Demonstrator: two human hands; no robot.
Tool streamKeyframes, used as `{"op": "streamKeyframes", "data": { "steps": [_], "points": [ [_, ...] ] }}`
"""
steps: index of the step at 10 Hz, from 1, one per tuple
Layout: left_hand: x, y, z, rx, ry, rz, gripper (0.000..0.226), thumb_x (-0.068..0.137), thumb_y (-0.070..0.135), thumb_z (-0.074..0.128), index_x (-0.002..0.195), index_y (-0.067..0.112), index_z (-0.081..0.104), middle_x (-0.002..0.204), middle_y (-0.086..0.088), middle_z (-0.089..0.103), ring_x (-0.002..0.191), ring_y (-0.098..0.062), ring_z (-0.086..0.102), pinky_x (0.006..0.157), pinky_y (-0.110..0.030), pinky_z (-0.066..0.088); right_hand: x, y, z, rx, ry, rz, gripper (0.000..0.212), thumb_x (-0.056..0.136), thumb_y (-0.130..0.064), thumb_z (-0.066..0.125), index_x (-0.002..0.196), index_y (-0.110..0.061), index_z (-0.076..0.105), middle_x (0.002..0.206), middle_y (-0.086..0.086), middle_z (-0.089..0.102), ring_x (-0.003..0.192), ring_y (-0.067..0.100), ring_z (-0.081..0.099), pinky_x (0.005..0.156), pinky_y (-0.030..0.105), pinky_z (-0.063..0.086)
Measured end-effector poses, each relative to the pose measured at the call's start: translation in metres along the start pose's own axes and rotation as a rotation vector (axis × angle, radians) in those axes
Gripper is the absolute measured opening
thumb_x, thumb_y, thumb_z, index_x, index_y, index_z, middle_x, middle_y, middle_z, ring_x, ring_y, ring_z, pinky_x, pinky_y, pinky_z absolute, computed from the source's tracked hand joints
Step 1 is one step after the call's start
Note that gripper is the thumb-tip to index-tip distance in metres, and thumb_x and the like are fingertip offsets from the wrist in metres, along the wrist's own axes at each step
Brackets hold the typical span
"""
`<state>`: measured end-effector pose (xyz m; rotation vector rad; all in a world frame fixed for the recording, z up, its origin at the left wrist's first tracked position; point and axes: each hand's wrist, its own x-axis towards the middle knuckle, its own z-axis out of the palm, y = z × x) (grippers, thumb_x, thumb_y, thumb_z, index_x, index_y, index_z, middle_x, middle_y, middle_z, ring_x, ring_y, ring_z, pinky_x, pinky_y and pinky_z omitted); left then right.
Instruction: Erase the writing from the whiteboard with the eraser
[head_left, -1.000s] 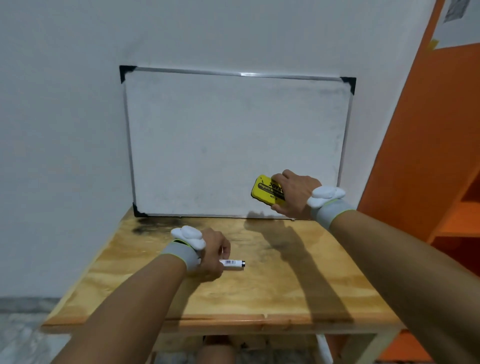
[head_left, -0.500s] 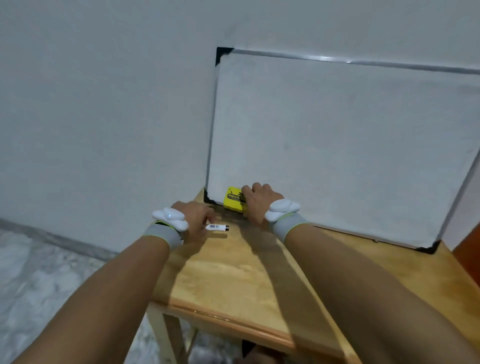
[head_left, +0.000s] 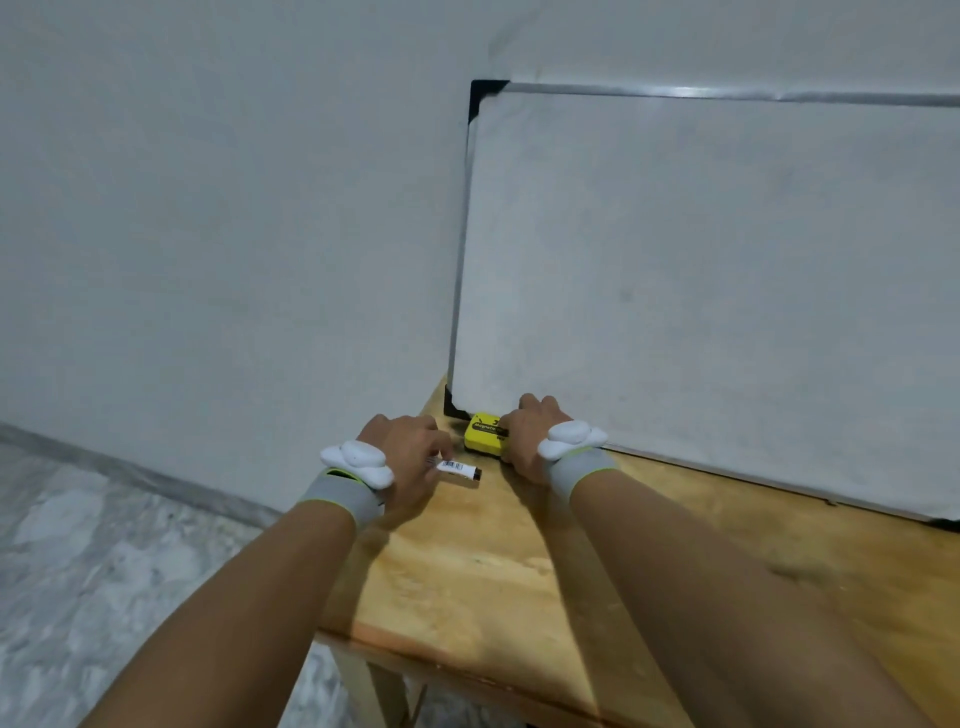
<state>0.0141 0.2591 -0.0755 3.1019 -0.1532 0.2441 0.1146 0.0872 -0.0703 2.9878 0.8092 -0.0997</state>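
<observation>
Right hand (head_left: 527, 436) gripping yellow eraser (head_left: 484, 435) at whiteboard (head_left: 701, 291) bottom corner (on table (head_left: 493, 561)), left hand (head_left: 410, 457) pinching marker (head_left: 460, 469)

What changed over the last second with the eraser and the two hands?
The right hand carried the yellow block eraser from the lower right of the framed whiteboard to its bottom-left corner, low by the wooden table. It kept its grip throughout. The left hand still holds the white marker on the table. The board stays free of clear writing.
</observation>
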Motion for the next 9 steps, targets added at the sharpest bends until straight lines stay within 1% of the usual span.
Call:
{"op": "streamKeyframes", "data": {
  "steps": [1, 2, 3, 4, 5, 6, 7, 8, 9],
  "points": [
    [0.006, 0.006, 0.002, 0.003, -0.001, 0.014, 0.020, 0.088, 0.034, 0.053, 0.105, 0.035, 0.064, 0.106, 0.009, 0.063, 0.098, -0.019, 0.061, 0.079, -0.032, 0.039, 0.001, 0.004, -0.002, 0.007, -0.001, -0.028, 0.030, 0.090, -0.030, 0.054, 0.119, -0.024, 0.059, 0.118, 0.005, 0.051, 0.116, 0.028, 0.044, 0.078, 0.039, 0.042],
    [0.014, 0.017, 0.007, 0.001, -0.001, 0.031, 0.021, 0.089, 0.033, 0.053, 0.106, 0.035, 0.064, 0.107, 0.010, 0.063, 0.100, -0.019, 0.059, 0.080, -0.032, 0.038, 0.000, 0.015, -0.010, 0.098, 0.050, -0.014, 0.035, 0.095, -0.038, 0.046, 0.125, -0.024, 0.057, 0.125, 0.004, 0.054, 0.116, 0.029, 0.048, 0.084, 0.039, 0.044],
    [0.025, 0.034, 0.012, -0.011, -0.006, 0.062, 0.020, 0.089, 0.033, 0.055, 0.106, 0.035, 0.065, 0.105, 0.008, 0.063, 0.102, -0.020, 0.057, 0.079, -0.032, 0.039, -0.006, 0.032, -0.013, 0.080, 0.144, 0.021, 0.032, 0.098, -0.037, 0.039, 0.122, -0.024, 0.056, 0.122, 0.004, 0.055, 0.107, 0.029, 0.055, 0.074, 0.036, 0.043],
    [0.036, 0.055, 0.015, -0.006, -0.001, 0.105, 0.020, 0.088, 0.034, 0.056, 0.105, 0.034, 0.067, 0.104, 0.006, 0.065, 0.099, -0.022, 0.059, 0.081, -0.034, 0.046, -0.013, 0.048, -0.009, 0.028, 0.179, 0.008, 0.030, 0.098, -0.034, 0.038, 0.120, -0.022, 0.056, 0.119, 0.005, 0.054, 0.099, 0.031, 0.059, 0.069, 0.032, 0.040],
    [0.044, 0.074, 0.015, -0.005, -0.002, 0.154, 0.020, 0.087, 0.035, 0.057, 0.103, 0.033, 0.067, 0.103, 0.006, 0.066, 0.097, -0.023, 0.061, 0.075, -0.031, 0.043, -0.021, 0.059, -0.006, 0.012, 0.144, 0.017, 0.030, 0.096, -0.035, 0.040, 0.114, -0.021, 0.059, 0.116, 0.005, 0.054, 0.097, 0.032, 0.059, 0.069, 0.032, 0.039],
    [0.049, 0.087, 0.017, 0.032, -0.011, 0.184, 0.020, 0.089, 0.034, 0.054, 0.104, 0.034, 0.067, 0.106, 0.007, 0.065, 0.100, -0.022, 0.060, 0.074, -0.031, 0.035, -0.028, 0.069, -0.001, -0.006, 0.139, 0.042, 0.023, 0.091, -0.035, 0.044, 0.098, -0.021, 0.060, 0.106, 0.004, 0.054, 0.083, 0.031, 0.057, 0.065, 0.031, 0.037],
    [0.049, 0.092, 0.015, 0.030, -0.026, 0.151, 0.019, 0.089, 0.032, 0.054, 0.103, 0.034, 0.066, 0.107, 0.007, 0.063, 0.100, -0.022, 0.059, 0.075, -0.032, 0.034, -0.037, 0.076, 0.000, 0.010, 0.131, 0.068, 0.018, 0.088, -0.036, 0.044, 0.086, -0.022, 0.055, 0.099, 0.003, 0.053, 0.072, 0.028, 0.047, 0.063, 0.031, 0.037],
    [0.050, 0.100, 0.005, 0.006, -0.037, 0.151, 0.017, 0.088, 0.033, 0.055, 0.103, 0.033, 0.063, 0.106, 0.006, 0.061, 0.099, -0.023, 0.059, 0.078, -0.034, 0.039, -0.045, 0.088, -0.006, -0.010, 0.124, 0.059, 0.026, 0.091, -0.037, 0.042, 0.100, -0.021, 0.060, 0.105, 0.003, 0.053, 0.078, 0.029, 0.052, 0.065, 0.032, 0.038],
    [0.059, 0.112, -0.010, 0.004, -0.103, 0.168, 0.022, 0.090, 0.037, 0.058, 0.110, 0.031, 0.062, 0.112, 0.004, 0.060, 0.102, -0.023, 0.059, 0.078, -0.032, 0.041, -0.055, 0.099, -0.015, -0.033, 0.175, 0.059, 0.031, 0.095, -0.039, 0.041, 0.109, -0.020, 0.060, 0.111, 0.004, 0.055, 0.090, 0.032, 0.060, 0.065, 0.032, 0.038]
  ]
}}
